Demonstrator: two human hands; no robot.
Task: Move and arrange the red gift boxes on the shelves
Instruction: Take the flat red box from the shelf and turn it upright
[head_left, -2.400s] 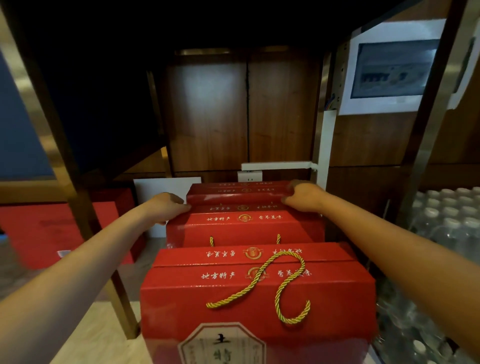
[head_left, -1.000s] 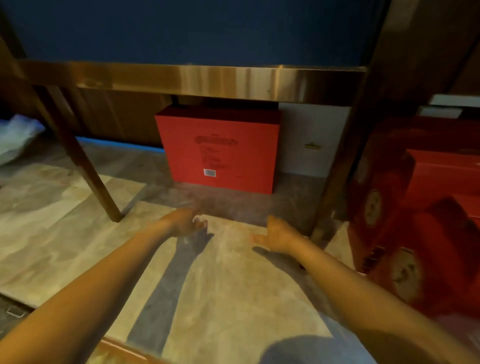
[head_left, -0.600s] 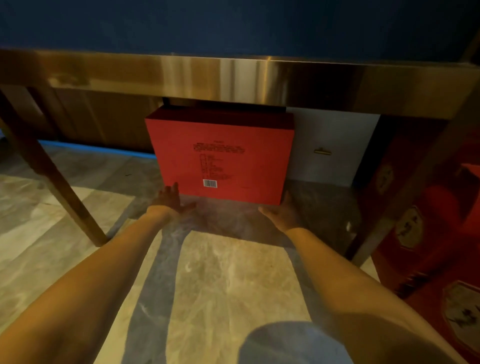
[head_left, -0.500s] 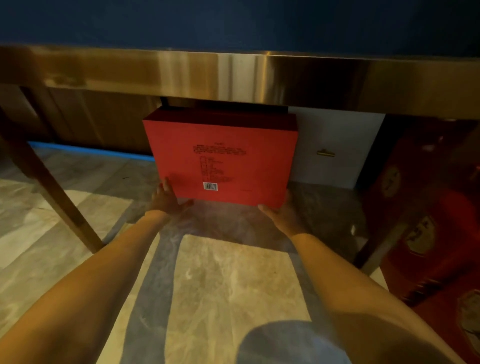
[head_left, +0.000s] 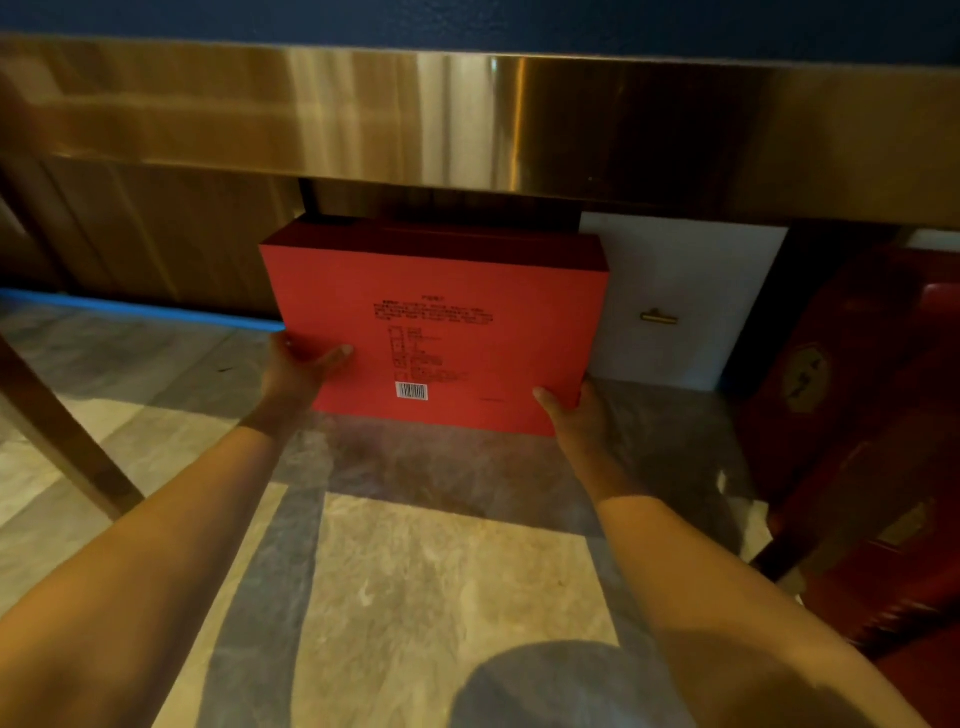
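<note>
— Red card, flat and matte: that is what both hands are on?

— Yes; the red gift box (head_left: 441, 322) stands on its long edge on the marble floor (head_left: 436, 582), and each hand clasps one lower corner of it; the left hand (head_left: 298, 371) wraps the lower left edge with the thumb laid across the printed face; the right hand (head_left: 579, 418) cups the lower right corner, thumb on the front, fingers hidden behind the side.

— So neither hand is slack?

— Both are closed on the box, one to each side; whether it is lifted clear of the floor I cannot tell, though its bottom edge sits at floor level.

— Is the box open? Anything inside it?

— Its lid is on; nothing of the contents shows; the face towards the camera carries small dark print and a white barcode (head_left: 411, 391) near the bottom.

— Where does it sit among the shelving?

— Under the brass-coloured shelf rail (head_left: 467, 119) that runs across the top of the view, set back against the wooden wall panel (head_left: 171, 239); the rail overhangs the box's top edge.

— And around it?

— A white box (head_left: 680, 301) with a small gold mark stands just beside it on the right, touching or nearly so, partly behind the red one; further right, dark red gift boxes (head_left: 857, 415) with pale emblems are stacked in shadow; a slanting shelf leg (head_left: 57, 431) stands well to the left; a blue strip (head_left: 140, 309) runs along the base of the wall.
</note>
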